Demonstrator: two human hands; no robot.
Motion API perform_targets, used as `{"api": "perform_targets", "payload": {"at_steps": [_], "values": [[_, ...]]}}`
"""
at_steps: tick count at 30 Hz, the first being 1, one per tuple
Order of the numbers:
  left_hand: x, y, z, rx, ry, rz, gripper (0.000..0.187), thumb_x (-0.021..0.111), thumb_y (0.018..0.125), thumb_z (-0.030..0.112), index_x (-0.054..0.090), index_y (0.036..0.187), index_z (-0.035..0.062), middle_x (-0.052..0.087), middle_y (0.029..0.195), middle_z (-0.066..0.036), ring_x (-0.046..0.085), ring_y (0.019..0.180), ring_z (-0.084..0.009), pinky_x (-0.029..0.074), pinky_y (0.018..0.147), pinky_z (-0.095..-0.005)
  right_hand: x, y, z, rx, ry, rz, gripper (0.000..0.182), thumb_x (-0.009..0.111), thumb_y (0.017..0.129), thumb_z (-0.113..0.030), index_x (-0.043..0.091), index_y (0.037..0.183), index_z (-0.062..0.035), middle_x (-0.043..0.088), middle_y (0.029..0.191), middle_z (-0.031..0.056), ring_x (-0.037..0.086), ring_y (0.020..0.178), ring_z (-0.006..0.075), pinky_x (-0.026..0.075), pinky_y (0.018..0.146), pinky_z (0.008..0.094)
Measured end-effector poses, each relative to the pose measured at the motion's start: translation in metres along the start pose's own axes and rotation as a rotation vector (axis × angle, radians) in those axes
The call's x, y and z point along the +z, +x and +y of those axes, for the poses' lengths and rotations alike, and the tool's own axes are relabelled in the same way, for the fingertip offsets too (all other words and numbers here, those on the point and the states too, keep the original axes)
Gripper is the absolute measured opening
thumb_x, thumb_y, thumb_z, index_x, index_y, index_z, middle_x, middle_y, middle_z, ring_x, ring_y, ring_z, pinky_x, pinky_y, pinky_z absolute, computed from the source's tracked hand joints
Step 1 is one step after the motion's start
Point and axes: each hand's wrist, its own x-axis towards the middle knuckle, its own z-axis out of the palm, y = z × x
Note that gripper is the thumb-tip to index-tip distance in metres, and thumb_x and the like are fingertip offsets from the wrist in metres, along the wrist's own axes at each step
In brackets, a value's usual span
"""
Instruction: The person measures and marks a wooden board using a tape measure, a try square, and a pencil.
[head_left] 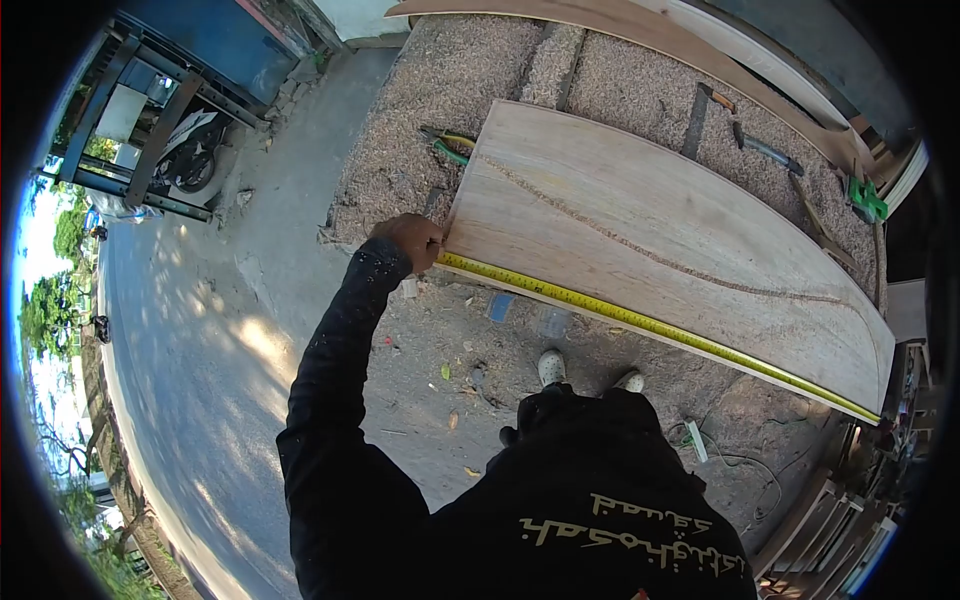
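Observation:
A yellow tape measure (640, 322) is stretched along the straight near edge of a wide wooden panel (640, 210) with a curved far edge. At the panel's left corner, my left hand (410, 240) is closed around the tape's left end; whether the case is inside the fist is hidden. The tape runs to the panel's right corner, where no hand shows. A wavy line of sawdust lies across the panel. My right hand is out of view.
Sawdust covers the worktable (440, 80) under the panel. Beyond the panel lie a flat blade with an orange handle (716, 97), a hammer (768, 150) and a green clamp (866, 200). Cables (740, 460) trail on the ground at right. A road (180, 400) runs at left.

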Motion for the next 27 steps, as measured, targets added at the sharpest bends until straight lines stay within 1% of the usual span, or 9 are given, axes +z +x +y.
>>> {"api": "perform_targets", "payload": {"at_steps": [1,4,5,7,8,10,14,25,27], "values": [[0.003,0.002,-0.004,0.037,-0.008,0.017,0.017,0.072,0.083,0.024,0.079,0.096,0.015,0.075,0.092,-0.014,0.073,0.09,-0.0372,0.06,0.081,-0.0488,0.02,-0.004,0.024,0.175,0.077,-0.048,0.011,0.067,0.087,-0.016,0.069,0.077,-0.011,0.068,0.074,0.0163,0.068,0.07,0.0299,0.054,0.07,0.0499],[0.011,0.006,-0.022,0.109,-0.026,0.06,0.017,0.071,0.084,0.022,0.079,0.096,0.0146,0.075,0.09,-0.014,0.073,0.089,-0.0372,0.06,0.081,-0.0486,0.028,-0.022,0.056,-0.214,-0.345,0.047,0.018,0.066,0.087,-0.018,0.062,0.072,-0.0092,0.062,0.067,0.0101,0.064,0.06,0.0243,0.051,0.058,0.0468],[0.013,0.007,-0.024,0.111,-0.026,0.058,0.017,0.071,0.084,0.022,0.079,0.096,0.0146,0.075,0.09,-0.014,0.073,0.089,-0.0372,0.06,0.081,-0.0486,0.028,-0.02,0.051,0.041,-0.044,-0.007,0.018,0.066,0.088,-0.019,0.062,0.073,-0.0095,0.061,0.067,0.0079,0.062,0.058,0.0219,0.049,0.054,0.0444],[0.01,0.006,-0.025,0.118,-0.034,0.043,0.015,0.07,0.084,0.021,0.078,0.095,0.0129,0.074,0.088,-0.015,0.073,0.088,-0.0373,0.059,0.08,-0.0484,-0.002,-0.024,-0.012,0.568,0.642,0.153,0.018,0.065,0.089,-0.021,0.061,0.075,-0.01,0.058,0.066,0.0035,0.059,0.053,0.0173,0.043,0.046,0.0395],[0.007,0.007,-0.024,0.117,-0.035,0.043,0.015,0.07,0.084,0.021,0.078,0.095,0.0129,0.074,0.088,-0.015,0.073,0.088,-0.0373,0.059,0.08,-0.0484,-0.025,-0.02,-0.047,0.649,0.655,0.167,0.017,0.065,0.09,-0.021,0.063,0.077,-0.0101,0.059,0.067,0.0032,0.058,0.052,0.0165,0.042,0.045,0.0381],[0.001,0.009,-0.021,0.095,-0.04,-0.041,0.015,0.07,0.084,0.02,0.078,0.093,0.0111,0.074,0.086,-0.016,0.073,0.086,-0.0377,0.059,0.079,-0.0483,-0.062,-0.007,-0.097,0.676,0.578,0.113,0.015,0.065,0.091,-0.022,0.065,0.082,-0.0103,0.06,0.068,0.0026,0.057,0.05,0.0149,0.04,0.042,0.0351],[0.006,0.008,-0.027,0.132,-0.034,-0.005,0.014,0.071,0.084,0.02,0.077,0.093,0.0106,0.074,0.086,-0.016,0.073,0.085,-0.0378,0.059,0.078,-0.0483,-0.096,0.012,-0.156,0.659,0.558,0.107,0.015,0.065,0.092,-0.025,0.069,0.089,-0.0103,0.061,0.069,0.0017,0.055,0.047,0.0125,0.038,0.039,0.0306],[0.0,0.003,-0.019,0.069,-0.028,-0.051,0.018,0.07,0.086,0.024,0.079,0.095,0.0126,0.075,0.089,-0.015,0.073,0.088,-0.0373,0.059,0.081,-0.0493,-0.093,0.011,-0.177,0.453,0.529,0.078,0.02,0.068,0.093,-0.028,0.071,0.092,-0.0083,0.063,0.068,0.0025,0.06,0.048,0.0132,0.04,0.04,0.0301],[-0.001,0.004,-0.018,0.053,-0.029,-0.064,0.019,0.07,0.086,0.026,0.079,0.097,0.0133,0.075,0.09,-0.015,0.073,0.089,-0.0372,0.059,0.081,-0.0493,-0.085,0.006,-0.163,0.529,0.553,0.075,0.019,0.067,0.093,-0.028,0.07,0.09,-0.0088,0.063,0.068,0.0024,0.059,0.048,0.0133,0.039,0.04,0.0304]]}}
